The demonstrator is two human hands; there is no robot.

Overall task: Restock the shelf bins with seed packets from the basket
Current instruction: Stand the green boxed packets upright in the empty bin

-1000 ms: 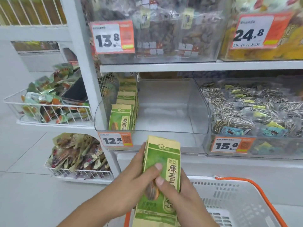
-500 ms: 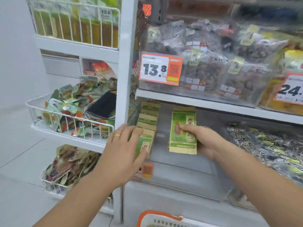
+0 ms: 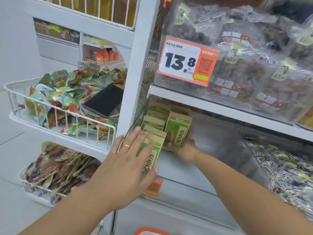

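Seed packets going into the clear bin

Hands work inside the clear shelf bin (image 3: 220, 146) under the 13.8 price tag (image 3: 187, 61). The left hand (image 3: 126, 165) lies with straight fingers flat against the front packet (image 3: 150, 150) of an upright row of green seed packets (image 3: 155, 116) at the bin's left end. The right hand (image 3: 183, 148) grips another green seed packet (image 3: 177, 128) from below, standing it just beside that row. Only the basket (image 3: 150, 231) rim shows at the bottom edge. A phone (image 3: 104, 100) lies on snack bags in the wire basket (image 3: 55, 114) to the left.
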